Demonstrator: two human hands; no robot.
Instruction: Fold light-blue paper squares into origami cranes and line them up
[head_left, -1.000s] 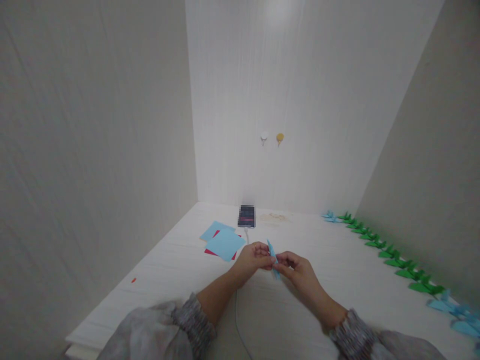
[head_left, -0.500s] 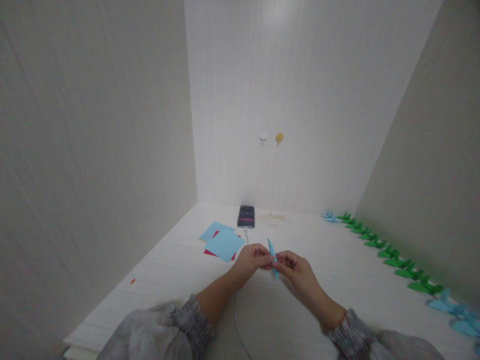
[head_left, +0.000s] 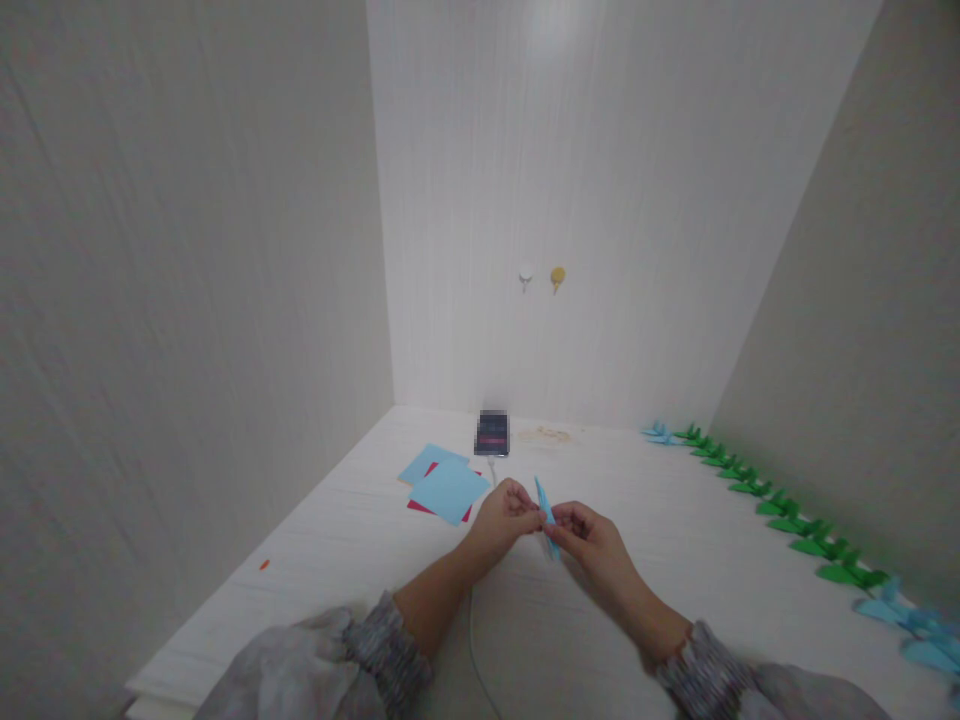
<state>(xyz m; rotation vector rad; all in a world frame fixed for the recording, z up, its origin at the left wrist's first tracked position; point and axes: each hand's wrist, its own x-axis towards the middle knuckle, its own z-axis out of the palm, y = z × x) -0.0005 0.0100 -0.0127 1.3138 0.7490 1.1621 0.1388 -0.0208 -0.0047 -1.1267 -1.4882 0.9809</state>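
Note:
A narrow folded piece of light blue paper (head_left: 545, 505) stands on end between my two hands, just above the white table (head_left: 322, 560). My left hand (head_left: 504, 520) pinches its left side with fingers closed. On the paper's right side my right hand (head_left: 589, 537) pinches it too. Both wrists come out of grey patterned sleeves at the bottom of the view.
Flat blue and red paper sheets (head_left: 447, 487) lie left of my hands. A phone (head_left: 492, 433) with a cable stands at the back. A row of green folded paper figures (head_left: 780, 520) and blue ones (head_left: 911, 622) lines the right wall. Two small hooks (head_left: 541, 277) hang on the far wall.
Both hands and the blue paper stay in nearly the same place; the fingers have shifted slightly on the fold.

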